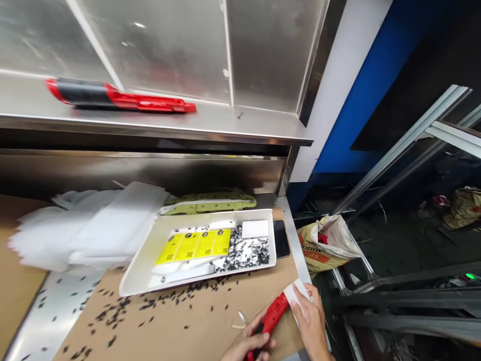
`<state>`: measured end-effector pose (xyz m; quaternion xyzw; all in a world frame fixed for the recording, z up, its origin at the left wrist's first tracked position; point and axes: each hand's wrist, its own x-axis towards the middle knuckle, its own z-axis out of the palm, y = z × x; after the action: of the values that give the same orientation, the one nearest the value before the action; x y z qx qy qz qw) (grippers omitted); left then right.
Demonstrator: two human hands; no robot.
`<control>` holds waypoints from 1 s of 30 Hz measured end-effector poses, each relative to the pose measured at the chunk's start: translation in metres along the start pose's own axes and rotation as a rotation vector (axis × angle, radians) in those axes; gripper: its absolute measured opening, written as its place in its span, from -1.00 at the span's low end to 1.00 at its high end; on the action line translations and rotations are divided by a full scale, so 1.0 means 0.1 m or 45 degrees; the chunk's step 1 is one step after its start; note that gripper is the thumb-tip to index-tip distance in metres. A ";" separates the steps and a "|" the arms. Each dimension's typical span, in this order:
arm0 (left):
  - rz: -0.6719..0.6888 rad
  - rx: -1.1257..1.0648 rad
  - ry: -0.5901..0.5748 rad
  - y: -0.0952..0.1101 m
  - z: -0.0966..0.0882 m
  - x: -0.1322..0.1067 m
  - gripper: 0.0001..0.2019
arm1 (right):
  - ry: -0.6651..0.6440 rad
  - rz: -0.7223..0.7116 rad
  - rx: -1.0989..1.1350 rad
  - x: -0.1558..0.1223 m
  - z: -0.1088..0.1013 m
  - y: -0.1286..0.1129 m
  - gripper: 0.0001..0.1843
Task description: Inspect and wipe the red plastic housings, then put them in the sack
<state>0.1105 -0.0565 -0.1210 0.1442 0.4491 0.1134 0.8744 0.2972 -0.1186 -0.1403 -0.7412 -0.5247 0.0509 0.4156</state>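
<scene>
My left hand (252, 340) is wrapped around a red and black tool handle (276, 310) near the bottom right of the board. My right hand (311, 317) pinches a small flat white piece (293, 293) against the upper end of that handle. Whether the piece is paper or card I cannot tell. Up and to the left of my hands is a white tray (141, 273) holding a sheet of yellow labels (195, 245), white pieces and many small black parts (250, 253). A thin pale item (242, 317) lies beside my left hand.
Small black parts are scattered over the brown board (203, 336). White foam bags (108, 225) are heaped at left, a green strip (210, 201) behind the tray, a phone (281, 238) at its right. Another red-black housing (120, 95) rests on the shelf; an open sack (330, 245) stands right.
</scene>
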 end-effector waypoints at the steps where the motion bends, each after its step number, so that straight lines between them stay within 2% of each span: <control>1: -0.016 0.002 0.023 -0.02 0.01 0.05 -0.03 | -0.003 0.015 -0.060 -0.07 0.01 0.02 -0.68; 5: -0.037 0.012 0.062 -0.02 0.01 0.13 -0.12 | -0.022 0.029 -0.226 -0.17 0.08 0.04 -0.68; 10: -0.038 0.004 0.055 -0.02 -0.03 0.15 -0.06 | -0.054 -0.016 -0.325 -0.03 0.22 0.04 -0.57; 13: -0.040 -0.034 0.050 -0.02 -0.05 0.17 -0.04 | -0.106 -0.061 -0.342 0.03 0.22 0.02 -0.56; 18: -0.083 -0.120 0.005 0.06 -0.06 0.17 -0.20 | -0.182 -0.102 -0.367 0.02 0.12 -0.01 -0.48; 22: -0.127 -0.187 -0.050 0.09 -0.11 0.20 -0.32 | -0.221 -0.094 -0.391 0.07 0.17 -0.01 -0.52; 30: -0.140 -0.141 -0.028 0.06 -0.21 0.28 -0.21 | -0.321 -0.057 -0.432 0.10 0.19 0.03 -0.50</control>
<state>0.1090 -0.0385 -0.1512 0.0720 0.4396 0.0881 0.8910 0.2938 -0.1002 -0.1509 -0.7765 -0.5898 0.0449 0.2171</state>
